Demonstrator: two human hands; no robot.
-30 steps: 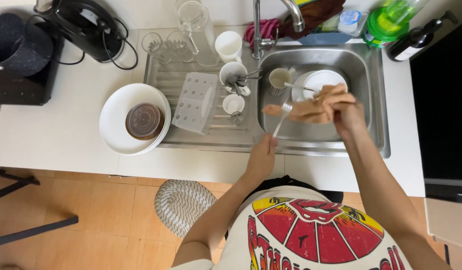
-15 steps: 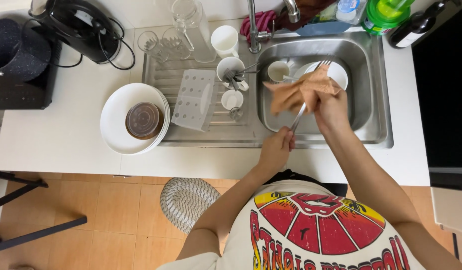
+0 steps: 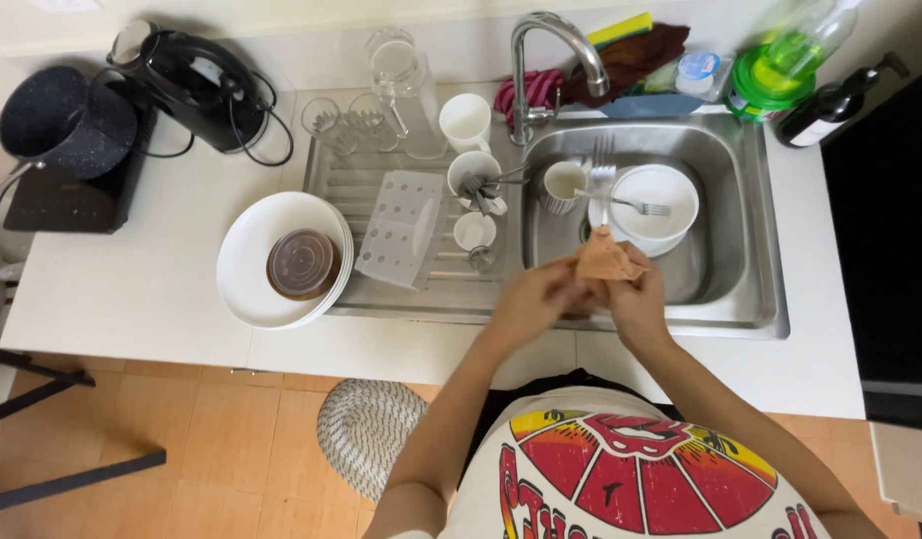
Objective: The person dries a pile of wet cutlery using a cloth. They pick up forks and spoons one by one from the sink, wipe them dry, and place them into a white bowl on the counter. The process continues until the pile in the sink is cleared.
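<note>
White desk [image 3: 131, 289] runs across the frame, with a steel sink [image 3: 750, 260] let into its right half and a ribbed draining board to the left of it. At the sink's near rim, just below the middle of the frame, both hands meet on an orange cloth [image 3: 606, 262]. The left hand [image 3: 531, 299] comes in from the lower left and its fingers close on the cloth's left edge; the right hand [image 3: 640, 299] is clamped on it from the right and below. The cloth bunches up between them, peaking toward the top of the frame. Straight above that peak a fork [image 3: 603, 175] stands nearly vertical in the picture, tines uppermost; whether its handle runs down into the cloth I cannot tell. Just right of it sit stacked white plates [image 3: 665, 225] with a second fork across them.
</note>
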